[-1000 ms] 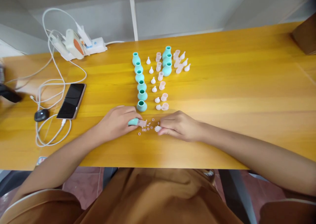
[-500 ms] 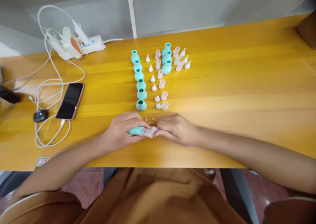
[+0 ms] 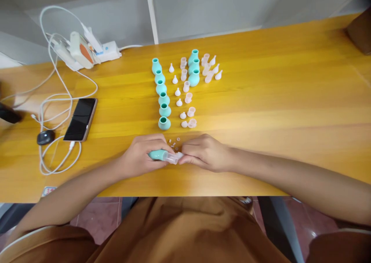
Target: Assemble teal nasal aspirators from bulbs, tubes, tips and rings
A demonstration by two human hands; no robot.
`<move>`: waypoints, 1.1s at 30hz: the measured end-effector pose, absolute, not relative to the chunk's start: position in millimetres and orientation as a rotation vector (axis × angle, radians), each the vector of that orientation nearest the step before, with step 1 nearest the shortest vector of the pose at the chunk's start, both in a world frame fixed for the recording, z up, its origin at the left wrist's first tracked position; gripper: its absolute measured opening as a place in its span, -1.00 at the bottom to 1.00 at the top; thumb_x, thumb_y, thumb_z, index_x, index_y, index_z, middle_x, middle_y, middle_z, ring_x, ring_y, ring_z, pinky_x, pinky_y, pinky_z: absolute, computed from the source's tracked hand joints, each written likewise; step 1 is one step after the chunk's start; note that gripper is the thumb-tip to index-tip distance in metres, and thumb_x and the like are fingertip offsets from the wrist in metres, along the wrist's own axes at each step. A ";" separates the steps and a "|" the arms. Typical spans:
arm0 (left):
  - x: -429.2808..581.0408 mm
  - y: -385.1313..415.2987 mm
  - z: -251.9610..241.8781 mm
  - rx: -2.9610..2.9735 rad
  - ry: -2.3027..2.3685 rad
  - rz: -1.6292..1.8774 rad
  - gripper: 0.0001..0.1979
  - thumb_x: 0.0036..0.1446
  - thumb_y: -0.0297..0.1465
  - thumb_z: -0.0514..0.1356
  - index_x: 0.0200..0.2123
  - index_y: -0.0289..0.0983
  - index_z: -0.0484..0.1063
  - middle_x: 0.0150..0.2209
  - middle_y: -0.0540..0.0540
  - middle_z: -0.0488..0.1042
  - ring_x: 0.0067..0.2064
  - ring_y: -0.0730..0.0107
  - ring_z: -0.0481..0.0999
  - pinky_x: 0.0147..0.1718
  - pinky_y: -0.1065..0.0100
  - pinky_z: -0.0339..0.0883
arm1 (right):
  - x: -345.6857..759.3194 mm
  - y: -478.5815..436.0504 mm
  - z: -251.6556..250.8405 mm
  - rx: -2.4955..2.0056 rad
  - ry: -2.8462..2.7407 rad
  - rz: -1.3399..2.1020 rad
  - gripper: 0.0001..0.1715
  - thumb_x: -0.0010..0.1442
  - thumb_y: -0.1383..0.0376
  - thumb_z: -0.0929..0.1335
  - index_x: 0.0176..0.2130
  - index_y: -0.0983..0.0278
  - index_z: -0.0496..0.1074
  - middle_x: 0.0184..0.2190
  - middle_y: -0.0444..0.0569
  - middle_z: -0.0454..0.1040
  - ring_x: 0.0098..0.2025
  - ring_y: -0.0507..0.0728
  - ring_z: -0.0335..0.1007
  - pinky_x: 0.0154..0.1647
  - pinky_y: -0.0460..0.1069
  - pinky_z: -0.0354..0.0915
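Ten teal bulbs, ten white tips, ten clear cups, one phone

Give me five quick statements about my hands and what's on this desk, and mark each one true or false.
1. The left hand holds a teal bottle with a clear tube at its end. True.
2. The right hand is empty. False: it pinches a white piece.
3. The longer row of teal bottles has six. True.
4. The phone lies right of the bottles. False: it lies left of them.
5. The power strip is white. True.
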State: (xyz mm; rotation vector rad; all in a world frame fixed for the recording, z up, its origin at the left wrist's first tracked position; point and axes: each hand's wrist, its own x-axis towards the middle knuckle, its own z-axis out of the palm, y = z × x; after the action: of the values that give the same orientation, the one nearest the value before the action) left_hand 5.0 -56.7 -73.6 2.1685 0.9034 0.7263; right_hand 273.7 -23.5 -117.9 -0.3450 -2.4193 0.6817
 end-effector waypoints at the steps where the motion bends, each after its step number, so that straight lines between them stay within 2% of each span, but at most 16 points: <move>1: 5.0 -56.8 -73.4 2.173 0.908 0.718 -0.97 0.37 -0.37 0.42 -0.15 -0.17 0.70 -0.27 -0.01 0.67 -0.29 0.41 0.64 -0.29 0.37 0.49 | 273.7 -23.5 -117.9 -0.346 -2.418 0.681 -0.40 0.69 0.04 0.24 -0.33 0.29 0.46 -0.45 -0.11 0.48 -0.46 0.00 0.33 -0.38 -0.05 0.15; 8: 6.9 -61.6 -75.7 2.232 0.971 0.761 -0.91 0.29 -0.42 0.44 -0.14 -0.16 0.67 -0.28 0.03 0.67 -0.31 0.43 0.64 -0.30 0.40 0.47 | 272.9 -23.1 -118.5 -0.355 -2.405 0.650 -0.40 0.69 0.04 0.24 -0.33 0.29 0.46 -0.45 -0.11 0.49 -0.46 0.00 0.32 -0.39 -0.05 0.14; 14: 2.6 -62.5 -73.0 2.314 1.055 0.703 -0.94 0.31 -0.43 0.37 -0.16 -0.17 0.62 -0.30 0.04 0.64 -0.31 0.42 0.61 -0.30 0.39 0.42 | 271.1 -23.8 -119.3 -0.391 -2.417 0.590 -0.41 0.70 0.05 0.23 -0.31 0.29 0.46 -0.46 -0.11 0.47 -0.46 0.01 0.30 -0.38 -0.04 0.11; 19: -13.3 -52.9 -66.7 2.526 1.138 0.389 -0.94 0.42 -0.35 0.29 -0.13 -0.15 0.59 -0.23 -0.01 0.62 -0.22 0.30 0.62 -0.23 0.33 0.41 | 285.7 -15.5 -100.9 -0.400 -2.417 0.456 -0.42 0.69 0.09 0.26 -0.38 0.26 0.34 -0.51 -0.14 0.40 -0.50 0.01 0.23 -0.40 -0.03 0.06; 21: -17.1 -49.3 -65.4 2.621 1.209 0.185 -0.88 0.46 -0.35 0.23 -0.17 -0.16 0.57 -0.22 -0.04 0.61 -0.21 0.24 0.61 -0.21 0.28 0.39 | 300.1 -4.6 -84.6 -0.443 -2.441 0.347 -0.43 0.69 0.08 0.25 -0.36 0.25 0.37 -0.50 -0.13 0.40 -0.51 0.02 0.22 -0.40 -0.02 0.05; 24: -17.9 -46.7 -65.0 2.675 1.265 0.028 -0.84 0.47 -0.36 0.20 -0.20 -0.18 0.56 -0.22 -0.07 0.60 -0.22 0.20 0.60 -0.23 0.25 0.35 | 323.2 21.8 -58.7 -0.742 -2.567 0.157 -0.38 0.68 -0.03 0.20 -0.30 0.25 0.46 -0.48 -0.05 0.46 -0.52 0.07 0.23 -0.40 0.03 -0.05; 27: -16.9 -46.1 -65.1 2.680 1.275 0.026 -0.82 0.49 -0.30 0.21 -0.20 -0.18 0.55 -0.23 -0.08 0.60 -0.23 0.20 0.59 -0.27 0.24 0.31 | 336.6 54.6 -41.3 -1.137 -2.712 0.002 -0.27 0.63 -0.18 0.17 -0.28 0.23 0.52 -0.43 0.04 0.54 -0.48 0.14 0.29 -0.38 0.05 -0.13; 30: -17.8 -45.8 -64.4 2.686 1.273 0.046 -0.80 0.51 -0.27 0.22 -0.21 -0.17 0.54 -0.22 -0.08 0.61 -0.23 0.19 0.60 -0.26 0.23 0.31 | 337.7 83.5 -33.6 -1.428 -2.856 -0.058 -0.30 0.65 -0.14 0.17 -0.20 0.24 0.59 -0.28 0.14 0.65 -0.37 0.21 0.41 -0.33 0.04 -0.04; 33: -20.0 -46.0 -63.6 2.692 1.252 0.060 -0.84 0.50 -0.31 0.22 -0.19 -0.17 0.55 -0.20 -0.08 0.62 -0.20 0.17 0.62 -0.23 0.21 0.35 | 338.4 107.2 -33.7 -1.701 -2.918 -0.108 -0.33 0.67 -0.07 0.16 -0.08 0.29 0.64 -0.14 0.27 0.69 -0.24 0.28 0.50 -0.24 0.07 0.10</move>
State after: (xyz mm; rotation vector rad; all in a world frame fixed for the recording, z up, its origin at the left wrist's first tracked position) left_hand -20.0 -46.0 -63.6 2.6919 1.2525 0.0605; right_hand 338.4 107.2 -33.7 -1.7009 -2.9177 -0.1083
